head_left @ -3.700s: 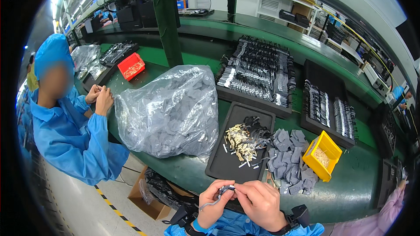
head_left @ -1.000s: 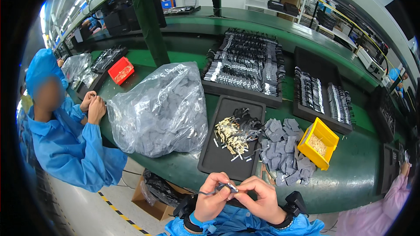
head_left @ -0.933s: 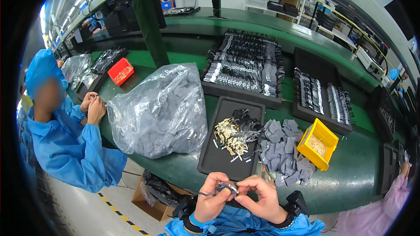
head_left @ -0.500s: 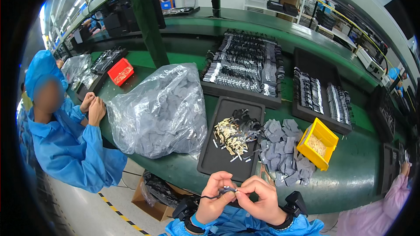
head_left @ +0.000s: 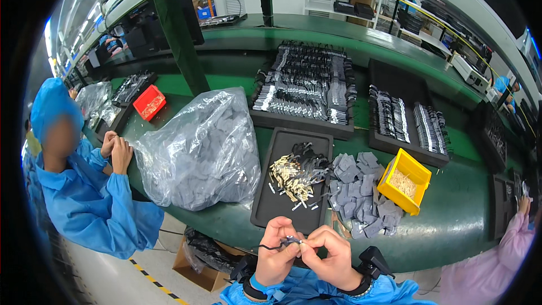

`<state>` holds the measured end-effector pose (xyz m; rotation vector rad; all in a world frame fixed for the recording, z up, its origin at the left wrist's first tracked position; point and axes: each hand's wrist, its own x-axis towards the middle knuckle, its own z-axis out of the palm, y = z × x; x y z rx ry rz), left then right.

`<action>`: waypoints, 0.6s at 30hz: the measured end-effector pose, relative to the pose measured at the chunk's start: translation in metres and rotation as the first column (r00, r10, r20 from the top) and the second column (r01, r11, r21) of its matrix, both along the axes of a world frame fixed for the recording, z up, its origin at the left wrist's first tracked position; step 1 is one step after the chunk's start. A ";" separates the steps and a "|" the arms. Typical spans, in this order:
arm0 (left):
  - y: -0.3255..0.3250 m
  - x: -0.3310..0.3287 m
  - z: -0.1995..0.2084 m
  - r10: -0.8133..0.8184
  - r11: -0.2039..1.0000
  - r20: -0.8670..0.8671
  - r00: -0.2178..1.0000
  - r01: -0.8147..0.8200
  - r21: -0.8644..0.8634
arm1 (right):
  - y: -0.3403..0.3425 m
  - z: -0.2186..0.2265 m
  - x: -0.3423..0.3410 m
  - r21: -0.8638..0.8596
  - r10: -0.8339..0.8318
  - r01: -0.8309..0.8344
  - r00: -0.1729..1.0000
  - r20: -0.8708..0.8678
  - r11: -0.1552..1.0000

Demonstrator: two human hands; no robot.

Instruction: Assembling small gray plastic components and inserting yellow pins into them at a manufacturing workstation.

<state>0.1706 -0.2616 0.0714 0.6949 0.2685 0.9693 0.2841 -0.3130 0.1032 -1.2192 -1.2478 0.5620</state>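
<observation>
Item 1, nearest: left hand and right hand, held together at the near edge of the bench. Both grips are pinched on one small dark cable piece with a metal tip; its thin tail curls out to the left of the left hand. Handling note (judgement): the piece is small and limp, so a steady left pinch close to the tip, with the right fingertips doing the fine fitting, would likely serve best.

Item 2: black tray, just beyond the hands, bearing a heap of pale metal contacts and dark cable pieces.

Item 3: loose pile of grey foam pads, right of the tray; yellow bin beside it.

Item 4: large clear bag of grey pads, left of the tray.

Item 5: farther black trays of finished cables, in rows.

Item 6: co-worker in blue smock, far left, hands at the bench edge; red bin beyond.

Item 7: pink sleeve, far right.
</observation>
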 end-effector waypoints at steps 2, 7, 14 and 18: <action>0.003 -0.003 0.001 -0.027 0.999 0.021 0.999 0.028 -0.029 | -0.001 -0.004 -0.001 -0.007 -0.001 0.001 1.000 0.018 1.000; 0.011 -0.010 0.002 -0.122 0.992 0.032 0.992 0.122 0.015 | -0.004 0.005 0.001 -0.055 0.280 -0.365 0.795 -0.538 0.929; 0.007 -0.010 0.000 -0.137 0.968 0.149 0.979 0.164 -0.188 | -0.001 0.001 0.014 -0.181 0.269 -0.522 0.668 -0.694 0.833; 0.006 -0.007 0.002 -0.124 0.970 0.145 0.982 0.151 -0.189 | -0.002 -0.005 0.013 -0.147 0.287 -0.497 0.689 -0.665 0.855</action>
